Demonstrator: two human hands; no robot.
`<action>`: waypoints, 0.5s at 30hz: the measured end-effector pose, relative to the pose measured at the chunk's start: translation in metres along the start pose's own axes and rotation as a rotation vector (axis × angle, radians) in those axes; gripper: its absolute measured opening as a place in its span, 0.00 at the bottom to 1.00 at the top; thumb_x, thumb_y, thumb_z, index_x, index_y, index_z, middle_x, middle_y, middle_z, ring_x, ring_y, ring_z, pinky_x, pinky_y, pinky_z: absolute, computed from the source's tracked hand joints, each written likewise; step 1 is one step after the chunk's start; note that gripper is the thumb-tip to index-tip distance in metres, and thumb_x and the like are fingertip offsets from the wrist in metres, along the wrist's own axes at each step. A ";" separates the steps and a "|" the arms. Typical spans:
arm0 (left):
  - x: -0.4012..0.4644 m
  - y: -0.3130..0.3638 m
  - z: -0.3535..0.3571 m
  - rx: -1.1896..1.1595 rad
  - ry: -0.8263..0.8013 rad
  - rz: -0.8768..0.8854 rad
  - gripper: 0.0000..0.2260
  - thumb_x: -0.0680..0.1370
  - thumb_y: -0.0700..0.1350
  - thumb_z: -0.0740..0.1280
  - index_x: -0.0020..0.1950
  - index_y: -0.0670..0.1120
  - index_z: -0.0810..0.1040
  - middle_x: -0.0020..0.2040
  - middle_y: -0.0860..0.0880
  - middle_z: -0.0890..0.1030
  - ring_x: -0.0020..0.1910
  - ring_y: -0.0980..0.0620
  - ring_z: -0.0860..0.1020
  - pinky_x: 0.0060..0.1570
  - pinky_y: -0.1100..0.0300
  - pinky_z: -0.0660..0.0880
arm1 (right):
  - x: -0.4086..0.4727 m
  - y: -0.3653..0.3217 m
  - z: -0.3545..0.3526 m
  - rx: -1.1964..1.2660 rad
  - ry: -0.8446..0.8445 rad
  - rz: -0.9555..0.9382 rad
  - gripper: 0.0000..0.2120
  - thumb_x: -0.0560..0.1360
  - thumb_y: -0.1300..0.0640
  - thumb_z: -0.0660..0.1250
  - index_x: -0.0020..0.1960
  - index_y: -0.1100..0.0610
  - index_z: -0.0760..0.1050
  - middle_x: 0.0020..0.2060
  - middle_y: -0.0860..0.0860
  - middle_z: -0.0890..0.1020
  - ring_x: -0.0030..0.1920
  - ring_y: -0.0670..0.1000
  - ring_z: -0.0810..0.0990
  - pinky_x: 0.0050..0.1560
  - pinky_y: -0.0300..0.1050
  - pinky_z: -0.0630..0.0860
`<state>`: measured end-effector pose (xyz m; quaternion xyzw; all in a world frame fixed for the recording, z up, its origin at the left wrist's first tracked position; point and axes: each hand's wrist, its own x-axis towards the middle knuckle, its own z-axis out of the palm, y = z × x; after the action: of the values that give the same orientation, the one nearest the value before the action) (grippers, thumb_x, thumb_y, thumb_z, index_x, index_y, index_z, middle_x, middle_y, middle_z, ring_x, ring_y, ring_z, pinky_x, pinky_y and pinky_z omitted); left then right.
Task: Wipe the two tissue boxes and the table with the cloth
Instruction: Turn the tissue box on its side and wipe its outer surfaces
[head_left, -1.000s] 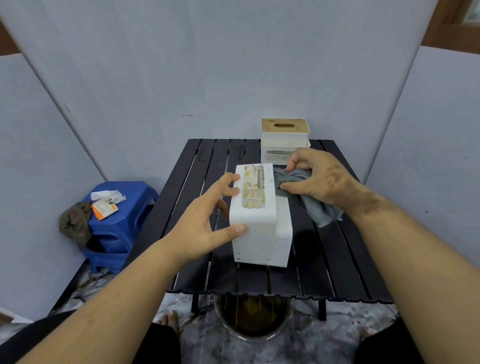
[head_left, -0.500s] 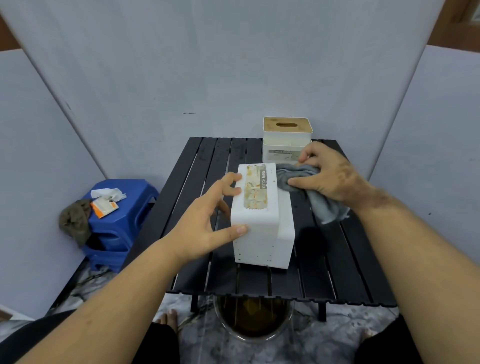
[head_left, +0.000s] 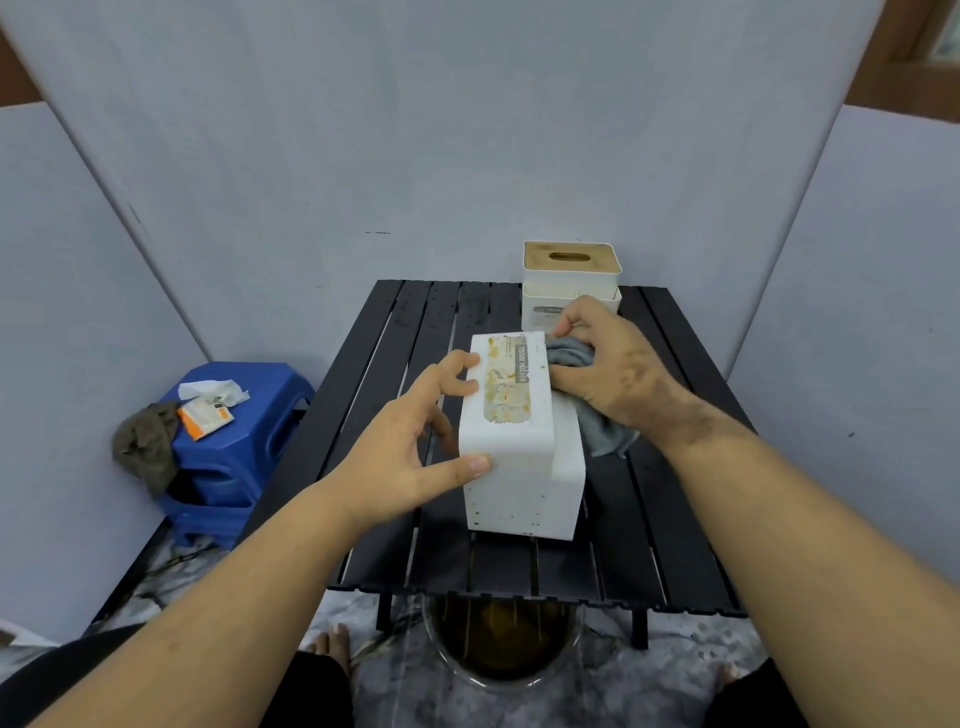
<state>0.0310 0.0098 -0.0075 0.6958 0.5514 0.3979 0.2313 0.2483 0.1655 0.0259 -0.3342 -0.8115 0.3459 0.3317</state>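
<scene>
a blue plastic stool (head_left: 244, 436) stands on the floor to the left of the black slatted table (head_left: 670, 519), well apart from the work; on its seat lie a crumpled white tissue (head_left: 213, 391) and an orange and white packet (head_left: 205, 417), and a drab olive rag (head_left: 145, 447) hangs off its left edge. under the near edge of the table sits a round basin (head_left: 498, 644) holding murky brownish liquid, and bare toes show on the floor beside it. grey panels close in the back and both sides. at the far edge of the table stands a white tissue box with a wooden lid (head_left: 571, 270), upright, its lower front partly hidden behind the right hand (head_left: 618, 374). the nearer white tissue box (head_left: 519, 447) lies at the middle of the table, its stained label facing up. the left hand (head_left: 410, 447) grips this box from the left, the thumb pressed on the near left corner and the fingers curled over the top left edge. the right hand is bunched around the grey cloth (head_left: 576, 358), pressing it against the box's right side near the far corner; the fingertips touch the box's upper right edge, and the loose end of the cloth trails from under the palm down onto the slats just beside the box.
</scene>
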 end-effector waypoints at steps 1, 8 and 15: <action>0.000 0.001 -0.001 0.007 0.001 -0.001 0.26 0.71 0.61 0.73 0.66 0.63 0.67 0.77 0.67 0.65 0.48 0.49 0.81 0.54 0.53 0.76 | 0.001 0.000 -0.004 -0.016 -0.013 0.000 0.19 0.68 0.60 0.79 0.51 0.53 0.70 0.40 0.48 0.85 0.40 0.46 0.84 0.44 0.40 0.80; -0.001 0.000 0.000 -0.002 -0.010 0.000 0.26 0.71 0.62 0.72 0.66 0.67 0.66 0.76 0.68 0.65 0.49 0.48 0.81 0.55 0.55 0.75 | -0.006 0.005 -0.025 -0.065 0.017 0.037 0.19 0.69 0.62 0.78 0.51 0.51 0.70 0.44 0.48 0.85 0.48 0.50 0.84 0.52 0.46 0.81; 0.000 0.001 -0.002 0.064 -0.010 -0.013 0.29 0.71 0.64 0.71 0.68 0.65 0.64 0.74 0.70 0.66 0.47 0.50 0.80 0.53 0.59 0.73 | -0.004 0.004 -0.018 -0.082 0.057 0.053 0.22 0.68 0.59 0.79 0.51 0.49 0.68 0.41 0.46 0.83 0.43 0.44 0.82 0.45 0.36 0.77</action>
<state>0.0299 0.0094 -0.0053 0.7010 0.5673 0.3753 0.2142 0.2659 0.1709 0.0310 -0.3787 -0.8060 0.3116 0.3315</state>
